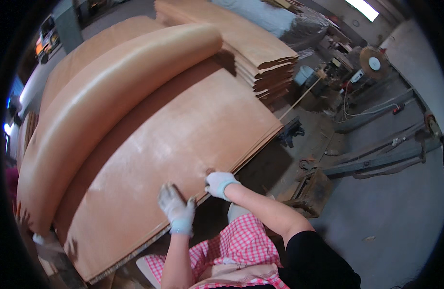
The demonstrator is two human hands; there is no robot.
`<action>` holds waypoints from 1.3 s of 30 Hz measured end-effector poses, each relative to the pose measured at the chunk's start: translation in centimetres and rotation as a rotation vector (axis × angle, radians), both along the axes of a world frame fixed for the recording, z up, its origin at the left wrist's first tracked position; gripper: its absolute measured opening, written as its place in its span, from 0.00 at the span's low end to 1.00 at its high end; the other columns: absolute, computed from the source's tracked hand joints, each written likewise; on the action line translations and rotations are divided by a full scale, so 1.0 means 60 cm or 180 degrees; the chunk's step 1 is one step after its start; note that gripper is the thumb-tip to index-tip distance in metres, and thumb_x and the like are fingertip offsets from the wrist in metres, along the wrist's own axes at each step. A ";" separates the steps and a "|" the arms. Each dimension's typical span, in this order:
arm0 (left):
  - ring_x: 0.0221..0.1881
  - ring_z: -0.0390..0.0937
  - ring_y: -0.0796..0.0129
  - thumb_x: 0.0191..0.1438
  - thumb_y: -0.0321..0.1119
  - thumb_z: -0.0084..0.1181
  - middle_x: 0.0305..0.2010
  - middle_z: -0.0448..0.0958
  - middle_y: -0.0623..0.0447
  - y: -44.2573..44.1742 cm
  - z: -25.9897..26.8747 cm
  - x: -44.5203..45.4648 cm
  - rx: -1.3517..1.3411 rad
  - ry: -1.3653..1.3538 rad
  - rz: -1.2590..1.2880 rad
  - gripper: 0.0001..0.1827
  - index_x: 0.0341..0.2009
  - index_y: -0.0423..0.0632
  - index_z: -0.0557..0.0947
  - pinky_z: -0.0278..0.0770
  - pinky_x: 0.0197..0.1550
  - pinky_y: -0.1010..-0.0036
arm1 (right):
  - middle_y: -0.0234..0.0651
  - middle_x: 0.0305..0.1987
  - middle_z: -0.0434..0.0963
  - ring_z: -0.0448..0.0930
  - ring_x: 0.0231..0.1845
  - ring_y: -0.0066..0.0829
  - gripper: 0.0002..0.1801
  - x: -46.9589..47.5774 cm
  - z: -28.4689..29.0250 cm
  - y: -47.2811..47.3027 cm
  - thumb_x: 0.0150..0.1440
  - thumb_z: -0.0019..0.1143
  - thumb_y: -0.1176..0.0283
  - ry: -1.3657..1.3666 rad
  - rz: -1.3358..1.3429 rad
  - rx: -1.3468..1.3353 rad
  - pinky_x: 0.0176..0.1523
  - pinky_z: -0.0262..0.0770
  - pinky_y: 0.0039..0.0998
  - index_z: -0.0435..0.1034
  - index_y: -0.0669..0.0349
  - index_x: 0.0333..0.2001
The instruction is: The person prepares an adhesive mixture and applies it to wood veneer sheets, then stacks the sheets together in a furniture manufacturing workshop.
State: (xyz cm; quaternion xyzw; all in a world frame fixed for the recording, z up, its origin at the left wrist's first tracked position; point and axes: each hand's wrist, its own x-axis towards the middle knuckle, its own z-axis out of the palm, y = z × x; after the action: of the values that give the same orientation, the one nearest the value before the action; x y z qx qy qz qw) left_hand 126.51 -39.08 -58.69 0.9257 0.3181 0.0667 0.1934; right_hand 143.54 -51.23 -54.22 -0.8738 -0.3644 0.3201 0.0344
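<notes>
Wood veneer sheets [164,144] lie in a broad stack before me, and a large sheet of veneer [110,86] is curled back in a long roll across their far side. My left hand [175,207], in a white work glove, rests on the top sheet near the close edge, thumb spread from the fingers. To its right, my right hand [220,185], gloved too, is at the stack's edge with its fingers curled in; whether it pinches something is hidden. A small dark round spot [210,170] shows on the sheet just beyond it.
Another person's gloved hand [38,238] is by the curled sheet's left end. More veneer [258,39] is stacked beyond. To the right stand a wooden box [310,195], a metal frame [374,162] and a pale bucket [304,75]. A forklift [45,45] is far left.
</notes>
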 end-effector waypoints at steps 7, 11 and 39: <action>0.76 0.46 0.46 0.41 0.48 0.71 0.75 0.51 0.36 0.009 0.005 -0.001 -0.0109 0.0142 0.0212 0.60 0.72 0.37 0.52 0.39 0.76 0.53 | 0.43 0.50 0.81 0.80 0.52 0.47 0.17 0.305 0.049 -0.240 0.56 0.50 0.63 -0.0331 -0.0300 -0.0160 0.55 0.76 0.43 0.78 0.52 0.47; 0.77 0.44 0.44 0.42 0.48 0.71 0.76 0.49 0.35 0.014 -0.008 -0.010 -0.0051 0.0189 0.0140 0.59 0.72 0.38 0.53 0.37 0.77 0.52 | 0.42 0.51 0.81 0.80 0.52 0.45 0.14 0.456 0.048 -0.347 0.59 0.53 0.64 -0.0885 -0.0566 -0.0516 0.56 0.76 0.43 0.78 0.51 0.47; 0.34 0.74 0.73 0.56 0.26 0.62 0.33 0.78 0.55 -0.064 0.127 -0.175 -0.2844 -0.3067 0.0490 0.02 0.35 0.42 0.82 0.73 0.37 0.76 | 0.51 0.67 0.69 0.71 0.66 0.35 0.19 -0.270 0.124 -0.032 0.64 0.55 0.73 0.2604 -0.0983 0.3265 0.67 0.66 0.36 0.68 0.70 0.56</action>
State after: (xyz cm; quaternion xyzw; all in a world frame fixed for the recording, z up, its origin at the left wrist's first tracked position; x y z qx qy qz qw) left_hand 116.03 -42.92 -51.08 0.5977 0.2583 0.3487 0.6741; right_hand 127.32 -53.18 -46.79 -0.5973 -0.2988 0.4031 0.6256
